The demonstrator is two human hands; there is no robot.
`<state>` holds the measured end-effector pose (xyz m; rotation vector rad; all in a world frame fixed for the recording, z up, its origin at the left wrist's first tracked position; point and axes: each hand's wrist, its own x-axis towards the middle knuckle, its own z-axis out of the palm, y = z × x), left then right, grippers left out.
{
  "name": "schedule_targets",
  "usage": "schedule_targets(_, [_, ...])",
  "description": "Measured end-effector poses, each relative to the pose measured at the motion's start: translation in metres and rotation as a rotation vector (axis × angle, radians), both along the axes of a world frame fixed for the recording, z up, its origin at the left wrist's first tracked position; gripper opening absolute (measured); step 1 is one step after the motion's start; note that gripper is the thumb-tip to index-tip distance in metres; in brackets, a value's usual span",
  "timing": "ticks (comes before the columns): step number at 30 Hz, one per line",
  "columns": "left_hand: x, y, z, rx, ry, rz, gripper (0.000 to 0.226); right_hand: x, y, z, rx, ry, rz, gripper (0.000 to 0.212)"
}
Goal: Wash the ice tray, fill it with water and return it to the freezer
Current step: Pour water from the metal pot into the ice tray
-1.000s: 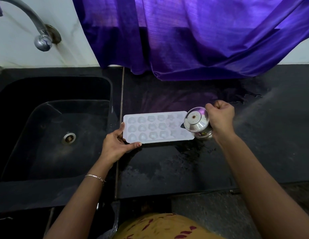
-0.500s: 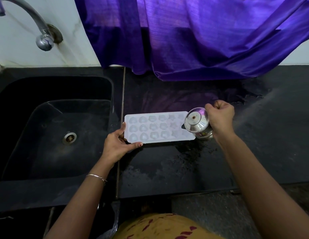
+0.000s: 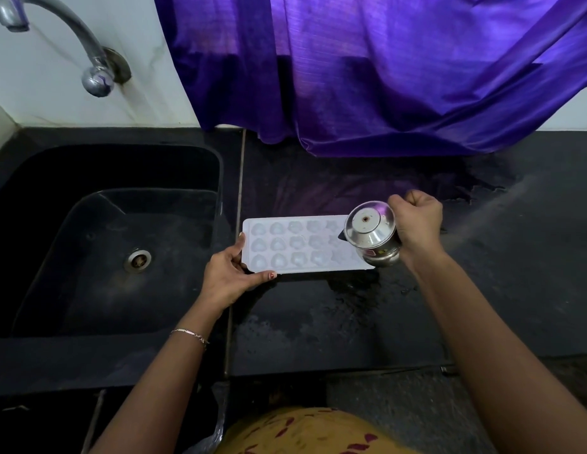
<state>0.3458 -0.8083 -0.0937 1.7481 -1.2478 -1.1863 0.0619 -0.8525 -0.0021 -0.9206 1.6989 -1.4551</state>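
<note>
The white ice tray lies flat on the black counter, just right of the sink. The left hand pinches its near left corner, thumb along the near edge, probably so that the tray does not slide. The right hand is closed tight on a small steel pot, tipped over the tray's right end with its bottom toward the camera. I judge this is the filling step, though the water itself is hard to see.
</note>
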Motion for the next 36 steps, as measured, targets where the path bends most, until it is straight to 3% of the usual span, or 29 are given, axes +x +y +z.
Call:
schedule_targets(9, [-0.003,0.000,-0.001,-0.014,0.001,0.022,0.116,0.015,-0.005,-0.003,-0.007,0.175,0.070,0.042])
schedule_targets(21, [-0.003,0.001,0.000,-0.027,-0.032,0.011,0.109,0.017,-0.006,-0.003,-0.014,0.246,0.068,0.043])
schedule_targets(32, [-0.003,0.001,0.002,-0.035,-0.021,0.002,0.107,0.016,-0.005,-0.002,-0.011,0.191,0.063,0.038])
schedule_targets(36, [-0.002,0.000,0.000,-0.040,-0.033,0.001,0.109,0.018,-0.005,0.001,0.000,0.027,0.042,0.043])
